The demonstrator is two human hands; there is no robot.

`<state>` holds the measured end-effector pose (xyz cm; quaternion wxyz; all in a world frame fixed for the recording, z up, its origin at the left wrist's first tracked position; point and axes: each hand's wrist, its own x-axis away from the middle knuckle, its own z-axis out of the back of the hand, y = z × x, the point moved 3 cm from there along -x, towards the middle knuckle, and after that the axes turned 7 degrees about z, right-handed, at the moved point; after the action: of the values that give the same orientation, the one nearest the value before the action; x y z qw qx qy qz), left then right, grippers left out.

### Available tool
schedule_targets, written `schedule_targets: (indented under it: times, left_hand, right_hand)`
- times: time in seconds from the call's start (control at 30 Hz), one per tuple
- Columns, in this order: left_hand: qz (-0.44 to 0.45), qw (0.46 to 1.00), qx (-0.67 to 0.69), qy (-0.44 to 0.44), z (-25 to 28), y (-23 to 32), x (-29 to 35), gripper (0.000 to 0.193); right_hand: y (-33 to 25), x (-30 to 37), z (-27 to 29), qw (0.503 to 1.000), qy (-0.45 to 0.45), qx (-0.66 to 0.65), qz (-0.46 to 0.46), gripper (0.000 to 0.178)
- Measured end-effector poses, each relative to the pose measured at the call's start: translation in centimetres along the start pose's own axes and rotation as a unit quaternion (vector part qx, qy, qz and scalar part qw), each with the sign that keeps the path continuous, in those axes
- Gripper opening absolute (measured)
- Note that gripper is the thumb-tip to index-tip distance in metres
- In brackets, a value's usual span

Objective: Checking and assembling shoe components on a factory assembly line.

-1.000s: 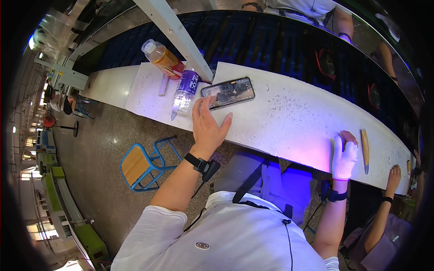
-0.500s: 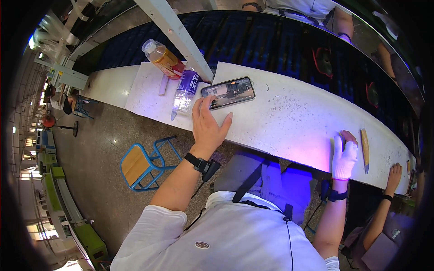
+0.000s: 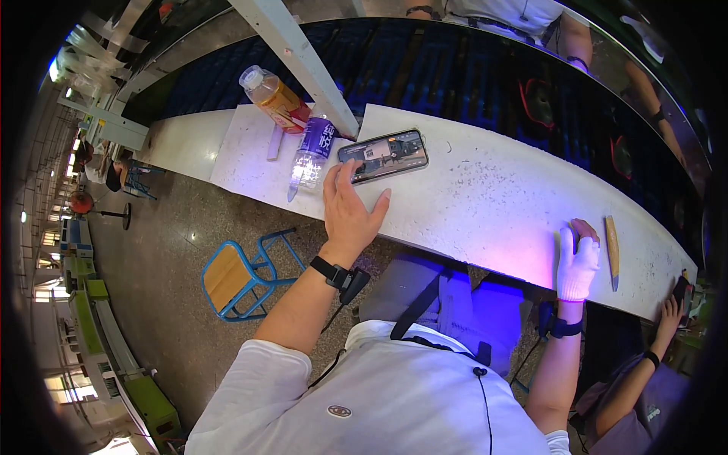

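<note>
The left hand point(image 3: 350, 212) is at the phone point(image 3: 393, 155); the right hand point(image 3: 579, 258) is over the desk point(image 3: 470, 212).
The phone lies face up on the desk, screen lit, just beside the clear bottle point(image 3: 308, 165). The left hand is spread wide, fingertips at the phone's left end, not gripping it. The right hand, in a white glove point(image 3: 574, 284), has bent fingers; I can't tell if it holds anything. The phone looks light, hard and stiff, and its glass is likely slippery and easy to crack. Best to pinch it by its two long edges, off the screen.
</note>
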<state>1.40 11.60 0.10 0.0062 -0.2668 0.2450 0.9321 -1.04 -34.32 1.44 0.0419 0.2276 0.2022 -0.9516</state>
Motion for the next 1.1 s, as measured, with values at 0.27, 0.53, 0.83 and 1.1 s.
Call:
schedule_targets:
  times: [0.27,0.53,0.83,1.1]
  left_hand:
    - [-0.098,0.985,0.107,-0.097,-1.0,6.1,1.2,0.061]
    - [-0.119,0.965,0.161,-0.169,-6.0,12.4,-0.7,0.064]
    - [-0.109,0.967,0.129,-0.190,-6.5,12.1,0.0,0.066]
    - [-0.115,0.968,0.114,-0.191,-6.4,12.3,0.0,0.063]
  right_hand:
    - [-0.2,-0.1,0.1,1.000,-0.004,-0.008,-0.029,0.029]
    - [0.0,0.0,-0.2,1.000,-0.004,0.012,-0.007,0.030]
    - [0.1,0.1,-0.3,1.000,-0.002,0.017,0.000,0.030]
    - [-0.1,0.0,-0.2,1.000,0.000,0.008,0.004,0.029]
